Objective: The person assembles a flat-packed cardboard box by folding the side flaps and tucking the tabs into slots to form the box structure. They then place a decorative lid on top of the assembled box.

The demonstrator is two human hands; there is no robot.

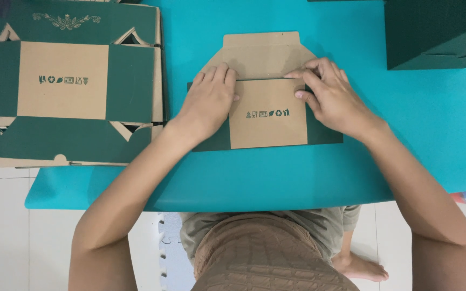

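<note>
While both my hands press down on the flat cardboard box blank [268, 113] at the middle of the teal mat [405, 134], the folding step appears to be in hand. My left hand [208, 102] lies flat, palm down, on the blank's left side, clamped on nothing. My right hand [333, 97] rests fingertips on the crease, fingers together, pinching nothing. A stack of unfolded blanks [71, 86] sits well to the left; a dark green box [438, 32] stands far right. Next move, in my judgement, calls for firm pressure along the crease.
</note>
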